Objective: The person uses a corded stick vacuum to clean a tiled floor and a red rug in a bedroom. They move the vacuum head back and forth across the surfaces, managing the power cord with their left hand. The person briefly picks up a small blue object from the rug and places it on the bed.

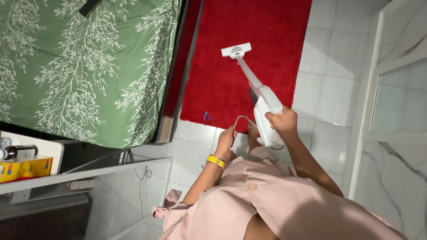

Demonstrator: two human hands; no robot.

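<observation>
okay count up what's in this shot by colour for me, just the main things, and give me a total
White: 1, the vacuum, gripped by the right hand, its cord in the left hand
Red: 1, the rug
Green: 1, the bedspread
Yellow: 2, the wristband and the box
Blue: 1, a small scrap on the rug
Total: 6

Pale pink buttoned garment (275, 200), short sleeves, bare forearms; yellow wristband (215, 161) on left wrist.
</observation>
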